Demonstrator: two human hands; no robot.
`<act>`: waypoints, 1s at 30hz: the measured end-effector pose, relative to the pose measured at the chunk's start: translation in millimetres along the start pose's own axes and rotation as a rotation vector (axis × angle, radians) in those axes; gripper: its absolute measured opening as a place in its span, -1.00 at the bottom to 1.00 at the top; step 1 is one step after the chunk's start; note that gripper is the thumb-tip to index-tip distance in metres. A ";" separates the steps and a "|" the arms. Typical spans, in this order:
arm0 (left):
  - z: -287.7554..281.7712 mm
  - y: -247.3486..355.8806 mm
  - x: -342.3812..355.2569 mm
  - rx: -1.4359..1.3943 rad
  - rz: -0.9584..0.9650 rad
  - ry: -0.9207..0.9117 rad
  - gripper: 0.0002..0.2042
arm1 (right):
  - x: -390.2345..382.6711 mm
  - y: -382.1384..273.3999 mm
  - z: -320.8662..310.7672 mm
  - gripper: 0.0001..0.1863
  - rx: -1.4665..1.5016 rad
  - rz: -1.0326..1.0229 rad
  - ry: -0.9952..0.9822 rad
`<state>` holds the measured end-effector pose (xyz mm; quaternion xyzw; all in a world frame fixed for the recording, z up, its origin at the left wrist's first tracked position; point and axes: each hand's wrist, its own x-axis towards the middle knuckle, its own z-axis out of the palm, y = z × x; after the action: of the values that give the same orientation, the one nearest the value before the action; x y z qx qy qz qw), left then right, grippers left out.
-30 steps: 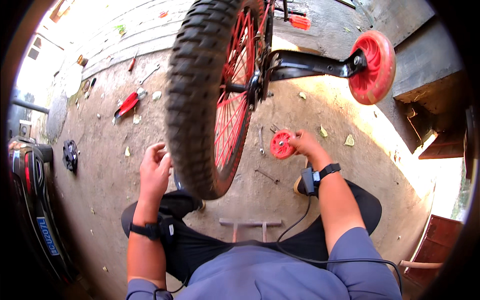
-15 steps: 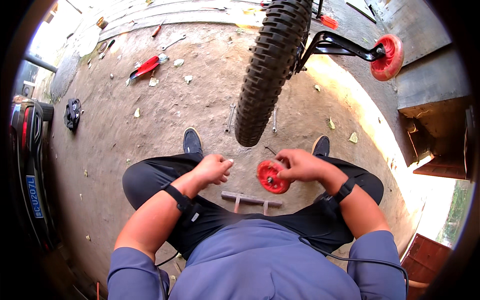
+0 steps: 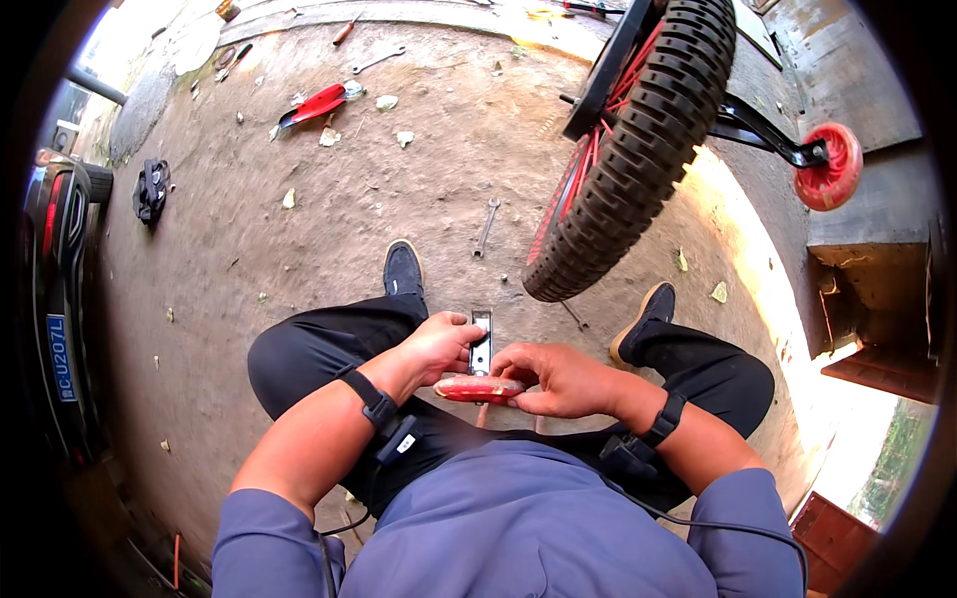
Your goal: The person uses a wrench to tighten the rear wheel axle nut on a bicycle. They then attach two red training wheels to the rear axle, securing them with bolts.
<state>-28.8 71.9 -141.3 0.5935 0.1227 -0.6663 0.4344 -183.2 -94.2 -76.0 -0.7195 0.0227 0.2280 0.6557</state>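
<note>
Over my lap, a small red training wheel is turned edge-on, gripped at its right end by the fingers of my right hand. My left hand pinches a black metal bracket, its thumb lying on the bracket's face. The bracket's lower end meets the far side of the wheel; whether they are joined I cannot tell. Beyond my hands stands a bicycle wheel with a knobby black tire and red spokes. A second red training wheel is mounted on a black arm to its right.
An open-end wrench lies beyond my left foot, another wrench below the tire. Farther off lie a red and black curved part, a wrench and a screwdriver. A black bag and a parked car are left.
My right hand has brought the training wheel left and turned it edge-on. The left hand, earlier without the bracket, now holds it. The bicycle wheel has swung round, showing its spokes.
</note>
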 end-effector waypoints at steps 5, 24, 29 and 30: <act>-11.3 -1.3 18.2 0.003 0.040 -0.049 -0.59 | 14.4 -1.3 -7.3 -0.60 -0.179 -0.034 -0.070; -14.4 42.6 -17.3 -0.146 0.265 0.093 -0.83 | 48.9 166.5 -58.4 -0.46 -0.631 0.371 0.055; -32.3 52.3 -29.1 -0.387 0.405 0.103 -0.73 | 79.6 231.0 -38.8 -0.35 -0.631 0.288 0.228; -34.3 52.1 -28.3 -0.413 0.405 0.102 -0.73 | 86.9 245.6 -35.5 -0.34 -0.648 0.305 0.254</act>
<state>30.1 76.6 -106.7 0.5377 0.1562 -0.4962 0.6636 -176.3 -139.1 -335.0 -0.9004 0.1374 0.2273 0.3446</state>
